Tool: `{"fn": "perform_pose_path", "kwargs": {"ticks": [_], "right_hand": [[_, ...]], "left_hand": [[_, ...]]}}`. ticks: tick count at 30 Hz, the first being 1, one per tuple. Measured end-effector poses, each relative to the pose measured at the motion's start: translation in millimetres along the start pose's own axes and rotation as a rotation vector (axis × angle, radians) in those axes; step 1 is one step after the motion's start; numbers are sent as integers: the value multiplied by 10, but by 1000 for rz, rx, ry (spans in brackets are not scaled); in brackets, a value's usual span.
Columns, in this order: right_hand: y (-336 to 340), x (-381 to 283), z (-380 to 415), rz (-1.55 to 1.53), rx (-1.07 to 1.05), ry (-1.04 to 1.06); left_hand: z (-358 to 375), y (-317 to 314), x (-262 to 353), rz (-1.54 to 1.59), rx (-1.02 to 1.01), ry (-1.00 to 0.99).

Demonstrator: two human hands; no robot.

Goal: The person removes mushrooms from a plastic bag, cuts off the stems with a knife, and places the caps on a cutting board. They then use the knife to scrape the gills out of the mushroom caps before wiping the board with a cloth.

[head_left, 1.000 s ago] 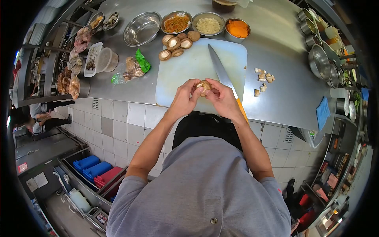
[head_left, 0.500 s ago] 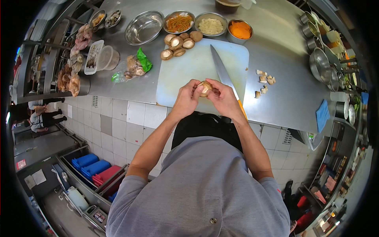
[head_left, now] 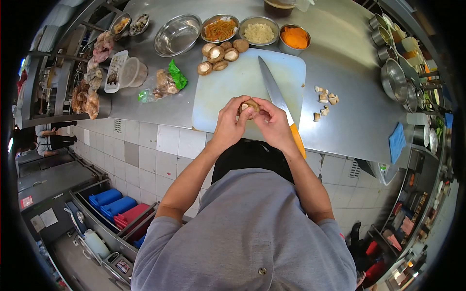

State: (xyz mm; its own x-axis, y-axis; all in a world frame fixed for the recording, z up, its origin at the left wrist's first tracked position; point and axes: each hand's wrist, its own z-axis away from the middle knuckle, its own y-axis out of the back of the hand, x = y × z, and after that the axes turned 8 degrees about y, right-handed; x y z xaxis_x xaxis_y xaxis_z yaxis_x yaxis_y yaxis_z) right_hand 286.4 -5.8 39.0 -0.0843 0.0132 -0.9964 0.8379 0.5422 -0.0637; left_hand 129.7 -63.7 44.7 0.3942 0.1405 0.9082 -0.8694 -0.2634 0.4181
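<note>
Both of my hands hold one brown mushroom (head_left: 249, 105) above the near edge of a white cutting board (head_left: 233, 82). My left hand (head_left: 229, 122) grips it from the left and my right hand (head_left: 272, 122) pinches it from the right. A large knife (head_left: 272, 89) with an orange handle lies on the board just right of my hands. Several whole mushrooms (head_left: 221, 52) sit at the board's far left corner. Cut stem pieces (head_left: 325, 99) lie on the steel counter to the right.
Steel bowls line the back: an empty one (head_left: 177, 34), shredded vegetables (head_left: 219, 27), a pale mince (head_left: 258, 32), orange slices (head_left: 294, 37). A plastic bag of mushrooms (head_left: 165, 82) lies left. Pots (head_left: 395, 77) stand right, by a blue cloth (head_left: 397, 139).
My hands have closed tighter around the mushroom and turned it slightly; less of its cap shows now. The knife and board have not moved.
</note>
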Motion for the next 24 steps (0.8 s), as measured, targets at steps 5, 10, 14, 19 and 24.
{"fn": "perform_pose_path", "kwargs": {"ticks": [5, 10, 14, 19, 24], "right_hand": [[25, 25, 7, 31, 0, 40], [16, -26, 0, -24, 13, -39], [-57, 29, 33, -178, 38, -58], [51, -22, -9, -67, -5, -51], [-27, 5, 3, -71, -15, -37]], "left_hand": [[-6, -81, -66, 162, 15, 144], [18, -155, -110, 197, 97, 171], [-45, -226, -208, 364, 148, 198], [-45, 24, -56, 199, -89, 108], [-22, 89, 37, 55, -42, 94]]}}
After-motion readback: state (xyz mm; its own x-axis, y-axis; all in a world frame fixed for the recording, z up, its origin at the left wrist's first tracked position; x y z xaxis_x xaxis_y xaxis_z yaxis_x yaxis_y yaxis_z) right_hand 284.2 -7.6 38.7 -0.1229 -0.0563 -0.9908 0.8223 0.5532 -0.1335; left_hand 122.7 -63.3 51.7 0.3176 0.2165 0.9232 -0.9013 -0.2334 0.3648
